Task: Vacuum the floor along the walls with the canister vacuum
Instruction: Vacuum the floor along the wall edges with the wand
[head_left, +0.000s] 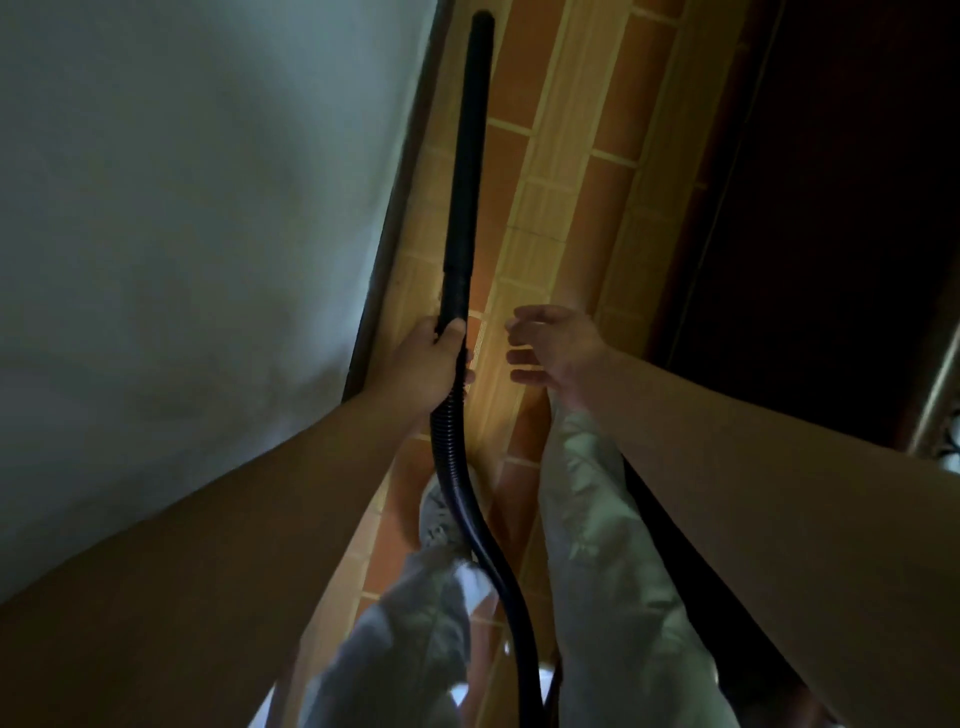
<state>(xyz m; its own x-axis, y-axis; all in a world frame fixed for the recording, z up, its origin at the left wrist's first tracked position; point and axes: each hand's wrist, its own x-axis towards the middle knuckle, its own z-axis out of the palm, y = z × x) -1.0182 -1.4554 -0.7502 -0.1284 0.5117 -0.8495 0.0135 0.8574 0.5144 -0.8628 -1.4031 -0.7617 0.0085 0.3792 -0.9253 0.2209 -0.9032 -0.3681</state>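
- Along the foot of the pale wall (182, 208) on the left, a dark baseboard (397, 208) runs up the view. The vacuum's black wand (467, 156) lies almost parallel to it, just beside it.
- At the wand's far end, the tip (483, 21) sits at the top of the view, low and close to the baseboard. Whether it touches the tiles cannot be told.
- The left hand (431, 358) grips the wand at its near end, right where the rigid tube meets the ribbed hose (448, 447). Fingers and thumb wrap round it.
- From that grip the hose drops in an S-curve between the person's 2 legs and leaves the view at the bottom edge.
- The right hand (553, 348) hovers just to the right of the left one, apart from it and from the wand. Its fingers are loosely curled and hold nothing.
- The floor (613, 130) is tiled in orange-brown squares with paler yellow bands and light grout lines.
- A dark wooden panel (831, 156) fills the right side, so the tiled strip is a narrow passage between it and the wall.
- Light trousers (597, 519) cover both legs, and 1 pale shoe (434, 519) shows beside the hose.
- On writing: the view is dim and blurred, and no brand or label can be read on the wand, the hose or the shoe.
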